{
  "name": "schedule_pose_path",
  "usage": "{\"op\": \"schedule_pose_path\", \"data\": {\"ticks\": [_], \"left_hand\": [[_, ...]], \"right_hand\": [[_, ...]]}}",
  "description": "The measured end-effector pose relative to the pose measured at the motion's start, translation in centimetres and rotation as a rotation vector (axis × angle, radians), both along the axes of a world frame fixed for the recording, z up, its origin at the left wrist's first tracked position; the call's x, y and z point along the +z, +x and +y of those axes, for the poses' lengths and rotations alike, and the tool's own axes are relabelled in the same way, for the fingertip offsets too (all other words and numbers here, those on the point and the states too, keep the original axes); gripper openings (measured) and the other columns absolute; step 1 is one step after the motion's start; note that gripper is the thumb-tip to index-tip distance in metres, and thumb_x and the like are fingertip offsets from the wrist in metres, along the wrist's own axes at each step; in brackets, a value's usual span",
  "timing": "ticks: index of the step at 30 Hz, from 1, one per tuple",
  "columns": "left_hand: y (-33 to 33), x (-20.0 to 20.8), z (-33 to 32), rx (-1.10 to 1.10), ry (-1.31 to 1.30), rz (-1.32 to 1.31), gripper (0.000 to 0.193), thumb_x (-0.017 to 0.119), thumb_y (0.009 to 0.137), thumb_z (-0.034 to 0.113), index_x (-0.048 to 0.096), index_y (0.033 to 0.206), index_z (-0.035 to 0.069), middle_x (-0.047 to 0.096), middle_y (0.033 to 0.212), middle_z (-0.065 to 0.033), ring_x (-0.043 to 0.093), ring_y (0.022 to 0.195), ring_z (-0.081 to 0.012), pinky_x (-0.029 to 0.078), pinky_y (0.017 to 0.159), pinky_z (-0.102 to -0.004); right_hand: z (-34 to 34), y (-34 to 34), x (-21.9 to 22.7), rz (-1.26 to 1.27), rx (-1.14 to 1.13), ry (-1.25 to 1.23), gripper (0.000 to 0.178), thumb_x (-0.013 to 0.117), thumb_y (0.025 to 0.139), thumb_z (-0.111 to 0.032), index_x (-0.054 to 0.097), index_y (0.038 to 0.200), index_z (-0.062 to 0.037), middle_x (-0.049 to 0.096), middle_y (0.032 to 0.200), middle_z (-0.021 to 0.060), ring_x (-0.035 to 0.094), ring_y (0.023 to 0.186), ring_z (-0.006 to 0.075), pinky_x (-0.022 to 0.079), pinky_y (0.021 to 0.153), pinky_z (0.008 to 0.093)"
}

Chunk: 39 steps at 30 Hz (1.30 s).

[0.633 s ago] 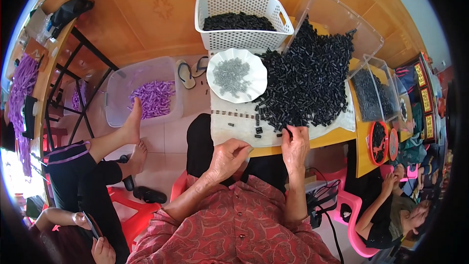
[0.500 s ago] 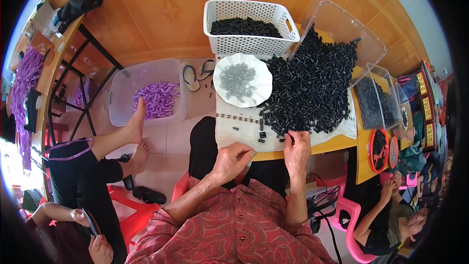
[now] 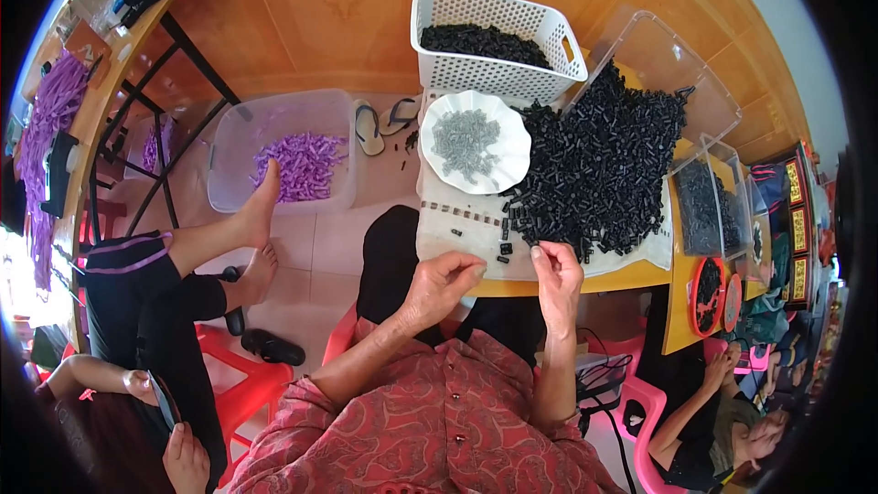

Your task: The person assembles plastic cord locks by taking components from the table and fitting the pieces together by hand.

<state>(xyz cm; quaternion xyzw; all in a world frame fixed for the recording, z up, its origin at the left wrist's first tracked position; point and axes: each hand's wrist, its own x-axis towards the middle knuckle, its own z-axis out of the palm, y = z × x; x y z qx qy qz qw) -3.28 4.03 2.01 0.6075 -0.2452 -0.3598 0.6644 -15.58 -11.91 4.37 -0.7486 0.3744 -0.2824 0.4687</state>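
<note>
My left hand [image 3: 443, 282] is closed in a pinch over the front edge of the white cloth [image 3: 448, 247], thumb and forefinger together. Anything between those fingertips is too small to make out. To its right, my right hand [image 3: 559, 276] is also closed, its fingertips beside the near edge of a heap of small black tube-like pieces [image 3: 594, 165]. Whether it pinches a piece cannot be seen. A few loose black pieces [image 3: 505, 249] lie on the cloth between the hands. Beyond them stands a scalloped white dish [image 3: 498, 160] with small clear-grey parts [image 3: 466, 142].
A white perforated basket [image 3: 498, 75] of black pieces stands behind the dish. Clear bins [image 3: 709, 187] and a red round tray [image 3: 697, 297] sit at right. On the floor at left, a clear tub [image 3: 224, 187] holds purple pieces. One person [image 3: 137, 402] sits at left, another [image 3: 722, 412] at right.
The view has shifted slightly, so the table things sit a little further right. My right hand's fingertips have come back from the black pieces; my left hand stays pinched.
</note>
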Motion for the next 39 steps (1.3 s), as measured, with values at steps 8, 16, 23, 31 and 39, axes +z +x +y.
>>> {"op": "schedule_pose_path", "data": {"ticks": [8,16,23,31,39], "left_hand": [[0.9,-0.2,0.3,-0.078,-0.202,0.223,0.035,0.056,0.096,0.006,0.055,0.131,0.004,0.062,0.105,-0.0038,0.06,0.092,-0.0096,0.049,0.086,-0.0248],[1.4,-0.4,0.7,-0.132,-0.226,-0.06,0.033,0.062,0.091,0.003,0.063,0.124,0.008,0.057,0.104,-0.0037,0.057,0.097,-0.0104,0.048,0.085,-0.0242],[0.9,-1.3,0.4,-0.122,-0.317,0.394,0.021,0.058,0.093,0.001,0.063,0.113,0.0,0.063,0.101,-0.0064,0.063,0.09,-0.014,0.053,0.085,-0.0294],[1.0,-2.2,0.5,-0.119,-0.547,0.923,0.023,0.056,0.095,0.007,0.059,0.117,0.0,0.065,0.1,-0.0108,0.065,0.089,-0.0192,0.055,0.083,-0.0336],[1.3,-2.1,0.8,-0.121,-0.541,1.07,0.026,0.055,0.096,0.009,0.058,0.12,0.0,0.066,0.104,-0.0118,0.067,0.088,-0.0192,0.056,0.082,-0.0335]], "right_hand": [[3.3,1.7,1.5,-0.149,0.187,0.563,0.014,0.067,0.089,-0.01,0.064,0.098,-0.0008,0.058,0.081,-0.003,0.049,0.07,0.0052,0.04,0.064,0.0209],[4.4,2.0,1.1,-0.077,0.285,0.57,0.012,0.064,0.092,-0.01,0.063,0.097,0.0007,0.057,0.083,-0.002,0.052,0.077,0.0044,0.041,0.067,0.0197],[4.9,2.2,1.7,-0.117,0.264,0.593,0.015,0.067,0.09,-0.015,0.064,0.094,-0.0006,0.06,0.081,-0.0011,0.049,0.067,0.0055,0.04,0.061,0.0197],[5.5,2.3,2.0,-0.221,0.241,0.64,0.016,0.064,0.093,-0.016,0.064,0.097,-0.0005,0.064,0.084,0.0016,0.05,0.067,0.0055,0.041,0.063,0.0192],[6.0,2.7,2.3,-0.244,0.246,0.614,0.013,0.066,0.092,-0.012,0.064,0.097,-0.0007,0.063,0.085,0.0009,0.049,0.068,0.0052,0.04,0.062,0.0191]]}}
